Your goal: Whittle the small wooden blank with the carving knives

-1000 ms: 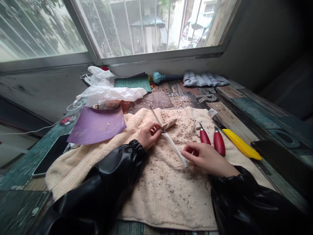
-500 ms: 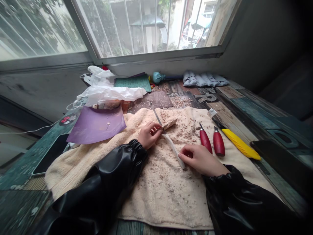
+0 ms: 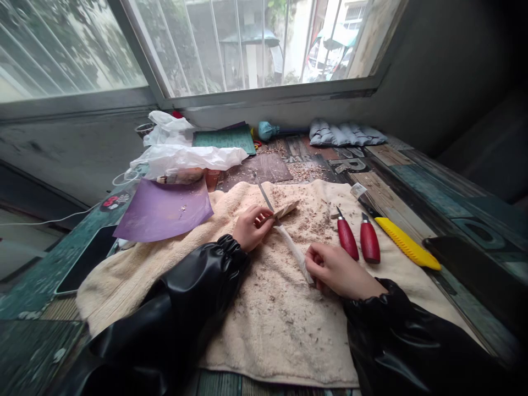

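My left hand [image 3: 252, 226] is closed on a small pointed piece of wood [image 3: 287, 209], pinching it above the towel. Under or against the wood runs a long, narrow, flat metal tool [image 3: 263, 192] with a white-wrapped handle [image 3: 293, 247]; whether it is a file or a blade I cannot tell. The fingers of my right hand [image 3: 330, 269] are curled closed at the lower end of that handle. Wood shavings are scattered over the beige towel [image 3: 264, 341] beneath both hands.
Right of my right hand lie two red-handled carving knives [image 3: 347, 237] and a yellow utility knife [image 3: 406, 243]. A purple sheet [image 3: 165, 212], a white plastic bag [image 3: 185, 157] and a dark tray-like object [image 3: 84, 264] are at left. A grey padded bundle [image 3: 344, 133] sits below the window.
My right hand has moved slightly, its fingers curling more closely round the lower end of the white handle. My left hand and the wood look unmoved.
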A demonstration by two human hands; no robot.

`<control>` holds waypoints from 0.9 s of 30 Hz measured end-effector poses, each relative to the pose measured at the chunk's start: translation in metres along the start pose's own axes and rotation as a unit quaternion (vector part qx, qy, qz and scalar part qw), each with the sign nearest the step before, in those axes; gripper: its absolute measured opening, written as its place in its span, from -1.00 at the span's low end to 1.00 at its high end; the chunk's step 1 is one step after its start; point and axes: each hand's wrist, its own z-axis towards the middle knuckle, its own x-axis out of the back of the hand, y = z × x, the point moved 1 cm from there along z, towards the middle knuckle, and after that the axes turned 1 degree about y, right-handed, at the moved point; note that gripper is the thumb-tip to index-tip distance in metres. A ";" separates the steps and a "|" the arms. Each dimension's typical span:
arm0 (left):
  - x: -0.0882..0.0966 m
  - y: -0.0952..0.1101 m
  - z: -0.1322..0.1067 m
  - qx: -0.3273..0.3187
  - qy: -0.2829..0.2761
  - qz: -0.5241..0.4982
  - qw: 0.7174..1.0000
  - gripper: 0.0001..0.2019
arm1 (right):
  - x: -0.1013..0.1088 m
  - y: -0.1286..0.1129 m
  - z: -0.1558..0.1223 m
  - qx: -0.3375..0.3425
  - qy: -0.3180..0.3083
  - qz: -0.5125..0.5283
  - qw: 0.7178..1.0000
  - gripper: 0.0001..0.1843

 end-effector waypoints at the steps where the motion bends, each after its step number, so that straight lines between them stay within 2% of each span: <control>1: 0.000 0.000 0.000 0.001 0.000 0.000 1.000 -0.88 | -0.001 0.001 0.000 -0.011 -0.006 0.014 1.000 -0.86; 6: 0.000 -0.001 0.000 -0.001 -0.004 -0.002 1.000 -0.88 | -0.003 0.006 0.001 -0.032 -0.010 0.039 0.999 -0.85; 11: 0.000 -0.001 0.000 -0.004 -0.003 -0.003 1.000 -0.88 | 0.000 0.003 0.001 -0.031 0.005 -0.018 0.999 -0.82; 15: 0.000 -0.002 0.000 -0.003 -0.002 -0.005 1.000 -0.88 | 0.008 -0.002 0.000 0.012 0.047 -0.083 0.995 -0.69; 18: 0.000 -0.003 0.000 -0.005 0.001 -0.004 1.000 -0.87 | 0.012 -0.003 -0.002 0.046 0.036 -0.114 0.992 -0.63; 21: 0.000 -0.003 0.000 -0.007 0.002 -0.002 1.000 -0.87 | 0.013 -0.001 -0.002 0.048 0.008 -0.123 0.991 -0.67; 27: 0.000 -0.004 0.000 0.002 0.001 -0.002 1.000 -0.86 | 0.015 -0.004 -0.005 0.024 0.029 -0.103 0.994 -0.73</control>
